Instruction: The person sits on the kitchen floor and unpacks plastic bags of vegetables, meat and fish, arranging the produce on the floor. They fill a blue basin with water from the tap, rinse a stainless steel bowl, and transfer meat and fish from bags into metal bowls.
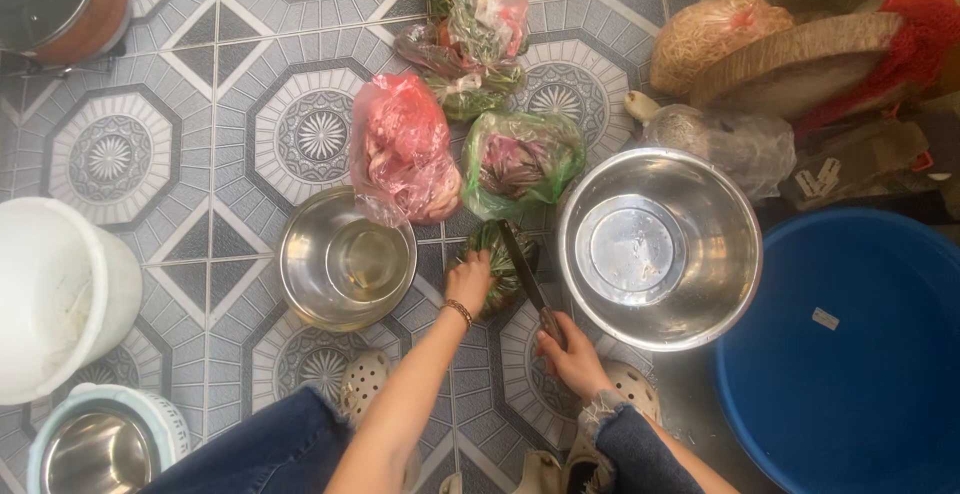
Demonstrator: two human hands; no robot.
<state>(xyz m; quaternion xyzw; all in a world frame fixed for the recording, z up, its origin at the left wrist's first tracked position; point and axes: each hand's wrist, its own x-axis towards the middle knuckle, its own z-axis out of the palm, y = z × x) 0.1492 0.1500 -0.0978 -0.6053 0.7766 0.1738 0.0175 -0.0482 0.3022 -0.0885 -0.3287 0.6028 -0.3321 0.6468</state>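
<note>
A: Left hand (pixel 468 276)?
B: Pressed down on a round dark green vegetable (pixel 505 272) lying on the tiled floor (pixel 200 124), fingers curled over its left side. Beaded bracelet (pixel 459 310) on that wrist.
A: Right hand (pixel 572 352)?
B: Wrapped tight around the handle of a knife (pixel 524 276). The dark blade runs up and left from the hand and lies across the top of the vegetable.
A: Where does the vegetable sit?
B: On the floor between two steel bowls: the smaller bowl (pixel 347 259) with some water in it just to the left, the large steel bowl (pixel 660 246) just to the right.
A: Above it?
B: A green bag of purplish produce (pixel 520 162) just behind the vegetable, a pink bag (pixel 402 149) beside that and overlapping the small bowl's rim, more bagged greens (pixel 472 39) farther up.
A: Anything else?
B: Blue tub (pixel 850 354) far right, white bucket (pixel 55 294) far left, rice cooker (pixel 105 444) bottom left with its steel inner pot showing. Clear bag (pixel 725 139) and straw-coloured bundle (pixel 715 29) top right. Jeans at the knees and pale perforated clogs (pixel 365 379) on the person's feet.
</note>
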